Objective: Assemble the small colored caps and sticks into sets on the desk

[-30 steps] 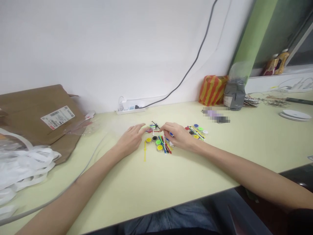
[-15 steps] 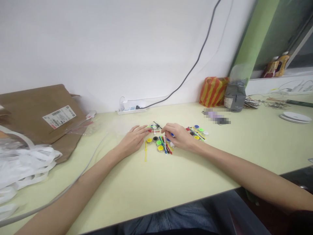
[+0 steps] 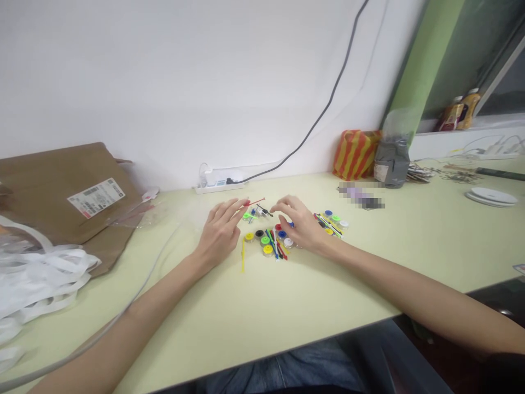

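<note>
My left hand [image 3: 220, 232] is raised slightly at the left of a small group of coloured plastic parts, its fingertips closed on a red arrow-shaped stick [image 3: 257, 201] that points right. My right hand [image 3: 301, 224] hovers over the right of the group, fingers bent and apart, with nothing visible in them. Between the hands lie a black stick [image 3: 263, 210] and a green-topped disc [image 3: 246, 216]. Nearer me are a yellow disc [image 3: 268, 250], a black disc [image 3: 260, 233] and a bundle of coloured arrow sticks [image 3: 276, 244]. A yellow stick [image 3: 243, 255] lies apart.
More discs and sticks [image 3: 330, 223] lie right of my right hand. A power strip [image 3: 219, 187] stands by the wall. Brown packaging [image 3: 45, 191] and white strips [image 3: 49, 273] fill the left. A striped bag [image 3: 356, 155], a grey pouch [image 3: 391, 164] and white discs [image 3: 492, 196] are at right.
My left hand has lifted, bringing the red arrow-shaped stick up off the small parts. My right hand's fingers have spread and risen slightly.
</note>
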Motion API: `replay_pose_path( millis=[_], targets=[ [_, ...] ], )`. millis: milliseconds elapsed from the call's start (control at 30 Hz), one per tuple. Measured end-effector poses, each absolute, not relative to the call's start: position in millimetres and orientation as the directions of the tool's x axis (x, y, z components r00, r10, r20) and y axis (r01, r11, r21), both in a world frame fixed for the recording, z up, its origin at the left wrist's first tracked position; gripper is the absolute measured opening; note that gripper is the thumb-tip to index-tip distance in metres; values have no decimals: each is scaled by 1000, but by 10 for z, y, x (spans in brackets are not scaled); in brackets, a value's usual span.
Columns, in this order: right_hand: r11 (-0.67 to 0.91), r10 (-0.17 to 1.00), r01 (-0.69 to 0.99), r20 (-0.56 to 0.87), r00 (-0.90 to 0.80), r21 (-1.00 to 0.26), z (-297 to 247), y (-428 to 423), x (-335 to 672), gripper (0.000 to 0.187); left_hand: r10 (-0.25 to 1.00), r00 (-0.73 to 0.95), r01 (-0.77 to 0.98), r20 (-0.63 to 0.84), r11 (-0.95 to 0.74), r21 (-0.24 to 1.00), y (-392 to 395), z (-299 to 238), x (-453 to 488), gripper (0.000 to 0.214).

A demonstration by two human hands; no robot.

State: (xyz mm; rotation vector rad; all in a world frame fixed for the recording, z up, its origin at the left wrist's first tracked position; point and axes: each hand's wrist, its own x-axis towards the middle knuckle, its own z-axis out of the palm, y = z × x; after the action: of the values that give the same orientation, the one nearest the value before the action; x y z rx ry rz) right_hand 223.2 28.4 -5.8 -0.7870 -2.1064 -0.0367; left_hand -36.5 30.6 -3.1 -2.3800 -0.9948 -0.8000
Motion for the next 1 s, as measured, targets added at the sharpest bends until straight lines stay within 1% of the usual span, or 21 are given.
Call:
replay_pose_path(
  millis=[100, 200, 367, 500, 600, 767, 867, 933, 1000],
  targets=[
    [771, 525, 588, 768, -368, -245, -32, 262, 2228, 37, 430, 655, 680, 621, -694, -236, 211, 2, -294, 74],
    [757, 539, 606, 757, -370, -243, -21, 262, 2225, 38, 389, 708, 622, 589, -739, -259, 110, 20, -206, 77],
    [770, 552, 587, 723, -416, -250, -37, 282, 2209, 18, 363, 718, 577, 594, -788, -215, 46, 3, -140, 76],
    [772, 552, 581, 724, -412, -258, -53, 301, 2208, 15, 363, 734, 556, 574, -807, -201, 76, -27, -155, 72],
    [775, 568, 547, 727, -385, -316, -55, 305, 2220, 16, 379, 726, 565, 574, -804, -184, 86, -31, -145, 68],
    [722, 670, 488, 671, -318, -491, -24, 239, 2209, 16, 417, 622, 613, 663, -786, -80, 78, -15, -104, 58],
    [680, 727, 462, 602, -329, -569, 11, 159, 2175, 18, 456, 561, 635, 691, -773, -5, 67, -15, -90, 53],
    [673, 740, 434, 554, -382, -599, 32, 98, 2150, 17, 495, 511, 637, 702, -767, 77, 46, -12, -75, 54],
    [671, 738, 403, 513, -438, -622, 45, 38, 2127, 16, 553, 424, 618, 718, -756, 217, 12, -2, -51, 60]
  ],
)
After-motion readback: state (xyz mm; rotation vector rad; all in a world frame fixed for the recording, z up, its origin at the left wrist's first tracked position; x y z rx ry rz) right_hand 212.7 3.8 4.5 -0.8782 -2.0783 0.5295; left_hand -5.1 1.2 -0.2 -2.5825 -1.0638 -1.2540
